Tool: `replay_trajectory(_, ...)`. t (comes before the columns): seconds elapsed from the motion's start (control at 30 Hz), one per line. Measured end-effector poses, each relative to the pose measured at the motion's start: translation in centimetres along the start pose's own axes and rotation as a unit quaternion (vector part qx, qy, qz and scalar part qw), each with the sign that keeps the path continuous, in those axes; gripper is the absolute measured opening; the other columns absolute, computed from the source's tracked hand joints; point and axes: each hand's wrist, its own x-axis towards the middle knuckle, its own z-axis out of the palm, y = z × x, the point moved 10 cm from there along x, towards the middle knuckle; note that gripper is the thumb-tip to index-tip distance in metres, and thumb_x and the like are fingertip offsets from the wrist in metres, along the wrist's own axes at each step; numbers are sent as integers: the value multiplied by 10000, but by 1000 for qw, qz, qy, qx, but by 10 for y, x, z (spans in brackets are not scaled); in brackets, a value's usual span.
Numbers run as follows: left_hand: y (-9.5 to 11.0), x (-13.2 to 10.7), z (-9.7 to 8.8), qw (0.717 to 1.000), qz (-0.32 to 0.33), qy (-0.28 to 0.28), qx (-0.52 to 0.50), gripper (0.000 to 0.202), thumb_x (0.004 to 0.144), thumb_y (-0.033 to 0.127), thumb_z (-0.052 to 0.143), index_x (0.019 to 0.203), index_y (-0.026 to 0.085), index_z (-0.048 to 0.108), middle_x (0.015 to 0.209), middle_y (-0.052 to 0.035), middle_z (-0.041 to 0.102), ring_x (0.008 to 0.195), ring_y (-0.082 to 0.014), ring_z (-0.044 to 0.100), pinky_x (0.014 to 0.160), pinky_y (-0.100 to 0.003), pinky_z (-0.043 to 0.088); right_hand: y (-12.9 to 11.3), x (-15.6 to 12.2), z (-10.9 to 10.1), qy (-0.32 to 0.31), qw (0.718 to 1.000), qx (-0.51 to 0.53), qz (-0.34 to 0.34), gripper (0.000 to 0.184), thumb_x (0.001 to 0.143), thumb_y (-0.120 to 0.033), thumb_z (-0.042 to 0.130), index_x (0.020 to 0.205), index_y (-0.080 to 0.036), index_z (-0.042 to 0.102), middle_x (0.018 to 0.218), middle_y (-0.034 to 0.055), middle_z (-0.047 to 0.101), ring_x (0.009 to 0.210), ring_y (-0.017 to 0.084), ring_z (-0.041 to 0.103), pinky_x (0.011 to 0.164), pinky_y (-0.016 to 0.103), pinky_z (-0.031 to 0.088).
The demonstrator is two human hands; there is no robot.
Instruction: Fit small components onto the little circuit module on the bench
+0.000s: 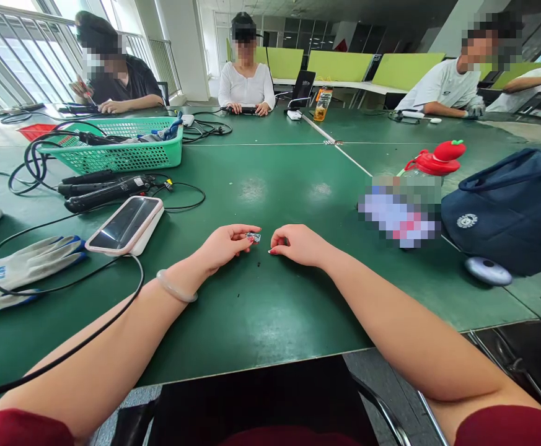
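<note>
Both my forearms reach out over a green table (261, 303). My left hand (226, 244) pinches a small silvery part (253, 236) between thumb and fingertips, just above the tabletop. My right hand (298, 244) rests a few centimetres to the right of that part, fingers curled under in a loose fist; whether anything is inside them is hidden. A pale bangle (176, 287) circles my left wrist. Tiny dark specks lie on the table below the part.
To my left lie a phone in a pink case (125, 224), a work glove (21, 269), black cables and tools (107, 189), and a green basket (121, 145). At right are a navy bag (512, 207) and a red-lidded bottle (431, 164). Other people sit at the far edge.
</note>
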Motion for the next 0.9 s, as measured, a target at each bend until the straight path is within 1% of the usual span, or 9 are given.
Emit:
replay_trajectory(0.07, 0, 0, 0, 1000, -1, 0, 1, 427, 732, 320, 641, 1141, 198, 652, 711, -7, 590, 612, -100, 481, 514, -224, 333, 1, 0, 0, -6, 1000, 2, 5, 68, 770, -277, 672, 772, -211, 654, 753, -20, 619, 690, 108, 522, 596, 220, 356)
replay_trajectory(0.23, 1, 0, 0, 1000, 1, 3, -2, 429, 723, 344, 648, 1123, 188, 655, 741, -22, 602, 643, -113, 500, 523, -227, 347, 0, -1, -1, -2, 1000, -1, 5, 61, 775, -257, 661, 755, -200, 653, 750, -15, 614, 679, 106, 520, 595, 221, 362)
replay_trajectory(0.47, 3, -2, 0, 1000, -2, -1, 8, 452, 708, 348, 658, 1127, 176, 653, 662, 2, 571, 565, -97, 461, 504, -230, 331, -3, -1, -1, -2, 1000, -5, -4, 64, 778, -251, 661, 747, -195, 653, 753, -8, 615, 695, 114, 522, 603, 227, 361)
replay_trajectory(0.6, 4, -2, 0, 1000, 1, -2, 10, 462, 689, 314, 669, 1130, 177, 652, 690, -4, 581, 566, -93, 455, 504, -227, 331, -2, -1, -2, 0, 1000, -9, 2, 83, 792, -251, 646, 732, -195, 656, 772, 0, 616, 708, 116, 525, 607, 228, 363)
replay_trajectory(0.7, 2, -1, 0, 1000, -1, -2, 14, 462, 705, 338, 662, 1140, 185, 647, 706, -10, 590, 588, -99, 465, 505, -227, 327, -1, -1, -1, -1, 1000, -11, 7, 92, 802, -258, 636, 733, -200, 656, 783, -1, 617, 713, 117, 525, 606, 228, 362)
replay_trajectory(0.8, 2, -1, -1, 1000, -4, 5, 8, 435, 722, 352, 647, 1128, 195, 655, 728, -17, 603, 627, -107, 489, 521, -228, 343, -1, -1, -1, -1, 1000, -14, 7, 92, 800, -263, 641, 733, -202, 655, 775, -4, 615, 709, 115, 523, 606, 228, 361)
replay_trajectory(0.9, 1, 0, -2, 1000, -10, 17, -11, 395, 719, 316, 634, 1093, 192, 672, 763, -26, 620, 651, -112, 506, 535, -230, 364, 0, -1, -1, 0, 1000, -10, 5, 84, 796, -258, 645, 736, -200, 657, 770, -4, 613, 704, 114, 525, 601, 228, 361)
